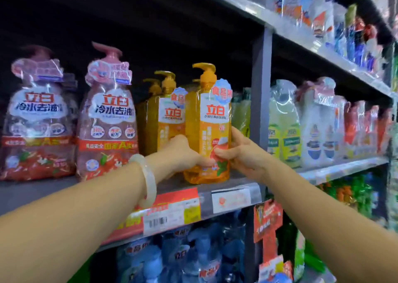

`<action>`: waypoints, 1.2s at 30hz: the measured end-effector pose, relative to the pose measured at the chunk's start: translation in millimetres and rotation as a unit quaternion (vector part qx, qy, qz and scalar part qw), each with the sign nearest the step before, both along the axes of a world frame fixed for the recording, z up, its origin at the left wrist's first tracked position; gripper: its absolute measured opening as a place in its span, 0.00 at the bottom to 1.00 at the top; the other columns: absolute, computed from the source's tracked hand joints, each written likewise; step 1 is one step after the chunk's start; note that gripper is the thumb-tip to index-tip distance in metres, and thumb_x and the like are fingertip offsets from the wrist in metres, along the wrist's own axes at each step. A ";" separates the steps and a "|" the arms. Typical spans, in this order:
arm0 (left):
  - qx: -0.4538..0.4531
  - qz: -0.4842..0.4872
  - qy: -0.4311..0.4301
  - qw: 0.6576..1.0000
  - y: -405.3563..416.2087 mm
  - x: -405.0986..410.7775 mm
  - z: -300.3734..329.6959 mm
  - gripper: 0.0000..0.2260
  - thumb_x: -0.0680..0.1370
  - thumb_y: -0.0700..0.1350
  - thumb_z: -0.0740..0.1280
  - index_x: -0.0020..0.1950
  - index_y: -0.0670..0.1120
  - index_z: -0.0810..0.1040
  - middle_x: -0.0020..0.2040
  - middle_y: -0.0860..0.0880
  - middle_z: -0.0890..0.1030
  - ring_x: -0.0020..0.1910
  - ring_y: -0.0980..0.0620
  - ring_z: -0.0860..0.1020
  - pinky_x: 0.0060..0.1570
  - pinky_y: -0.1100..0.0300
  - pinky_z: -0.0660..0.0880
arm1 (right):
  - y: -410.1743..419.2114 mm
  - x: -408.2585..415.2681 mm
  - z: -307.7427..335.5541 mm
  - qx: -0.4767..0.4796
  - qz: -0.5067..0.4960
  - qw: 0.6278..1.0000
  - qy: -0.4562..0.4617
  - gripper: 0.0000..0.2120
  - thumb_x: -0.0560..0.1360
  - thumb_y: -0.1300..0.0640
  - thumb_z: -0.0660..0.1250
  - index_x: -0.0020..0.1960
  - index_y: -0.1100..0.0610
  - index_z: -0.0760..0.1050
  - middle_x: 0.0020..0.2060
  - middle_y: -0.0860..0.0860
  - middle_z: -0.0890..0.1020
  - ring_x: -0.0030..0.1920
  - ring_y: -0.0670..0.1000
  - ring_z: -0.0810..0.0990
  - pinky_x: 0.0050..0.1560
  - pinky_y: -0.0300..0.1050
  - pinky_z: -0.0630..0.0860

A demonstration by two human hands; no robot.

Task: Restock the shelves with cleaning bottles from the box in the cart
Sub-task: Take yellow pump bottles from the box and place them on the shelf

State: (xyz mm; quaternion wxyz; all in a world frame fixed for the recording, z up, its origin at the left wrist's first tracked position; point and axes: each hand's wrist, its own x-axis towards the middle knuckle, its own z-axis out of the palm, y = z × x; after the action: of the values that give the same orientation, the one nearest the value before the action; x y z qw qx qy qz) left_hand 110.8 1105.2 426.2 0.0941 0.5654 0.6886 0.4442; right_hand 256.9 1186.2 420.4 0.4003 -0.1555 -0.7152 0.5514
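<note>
Grey metal shelves (234,188) fill the whole view in front of us, with one upright post (261,84) that divides the left bay from the right bay. On the middle shelf of the left bay we see two large pink packs (71,119) with pump tops, standing side by side at the left, wrapped in shiny film. Just to the right of them stands a group of orange bottles (163,119), deeper on the shelf and partly in shadow. In front of this group, near the shelf edge and close to the post, stands the orange pump bottle (207,121) that we hold; it is upright and its base sits on the shelf. Our left hand (183,153) grips the lower left side of this bottle, with the thumb on the front label. Our right hand (239,151) grips the lower right side, fingers curled around the edge and the thumb pressed on the label. So both hands are clamped on the same bottle, one on each side, and the thumbs come near each other. On the left wrist we wear a pale bangle (148,179). In the right bay stand wrapped green and white bottles (284,123), blurred. Under our arms, on the lower shelf, are blue bottles (193,257). Along the shelf edge we see a red and white price tag (170,213) with a barcode.
</note>
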 end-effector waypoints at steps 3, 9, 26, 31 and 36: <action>0.013 -0.006 0.001 1.000 8.6 17.6 -7.4 0.29 0.64 0.52 0.79 0.60 0.49 0.71 0.59 0.50 0.77 0.58 0.49 0.75 0.61 0.55 0.73 | 13.1 13.1 -3.4 0.013 -0.002 1.000 -0.008 0.27 0.73 0.72 0.65 0.68 0.53 0.66 0.58 0.54 0.81 0.57 0.56 0.80 0.53 0.51 0.79; 0.042 0.004 -0.005 0.999 24.4 35.7 -12.6 0.36 0.66 0.52 0.78 0.69 0.47 0.65 0.64 0.49 0.76 0.61 0.49 0.75 0.61 0.56 0.72 | 22.4 14.4 -25.1 0.058 -0.129 0.990 -0.005 0.19 0.77 0.58 0.64 0.67 0.53 0.66 0.59 0.52 0.78 0.58 0.53 0.79 0.61 0.54 0.76; 0.058 -0.040 -0.061 0.996 22.5 38.1 -15.7 0.34 0.68 0.49 0.76 0.71 0.51 0.64 0.59 0.54 0.76 0.53 0.57 0.73 0.51 0.63 0.71 | 20.1 26.5 -10.8 0.116 -0.168 0.972 -0.113 0.20 0.75 0.52 0.67 0.65 0.52 0.68 0.58 0.50 0.79 0.57 0.52 0.79 0.59 0.54 0.77; 0.054 -0.032 -0.043 0.997 22.9 36.9 -16.6 0.35 0.67 0.50 0.76 0.71 0.51 0.64 0.64 0.52 0.76 0.54 0.56 0.74 0.54 0.60 0.72 | 12.5 27.6 -18.1 0.166 -0.202 0.958 -0.120 0.21 0.77 0.50 0.63 0.68 0.53 0.64 0.60 0.49 0.76 0.56 0.50 0.76 0.58 0.47 0.75; 0.046 -0.022 -0.032 0.998 18.4 41.9 -15.2 0.35 0.69 0.50 0.75 0.72 0.50 0.63 0.65 0.51 0.75 0.52 0.57 0.73 0.48 0.65 0.71 | 1.7 25.3 -15.1 0.189 -0.249 0.935 -0.167 0.18 0.78 0.50 0.61 0.64 0.58 0.66 0.58 0.53 0.77 0.48 0.50 0.74 0.39 0.38 0.71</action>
State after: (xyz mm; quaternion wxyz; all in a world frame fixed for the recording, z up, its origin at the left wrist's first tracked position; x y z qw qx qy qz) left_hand 152.6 1123.6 411.0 0.0999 0.5697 0.6513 0.4912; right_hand 282.2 1187.9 405.3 0.4213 -0.3399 -0.8013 0.2550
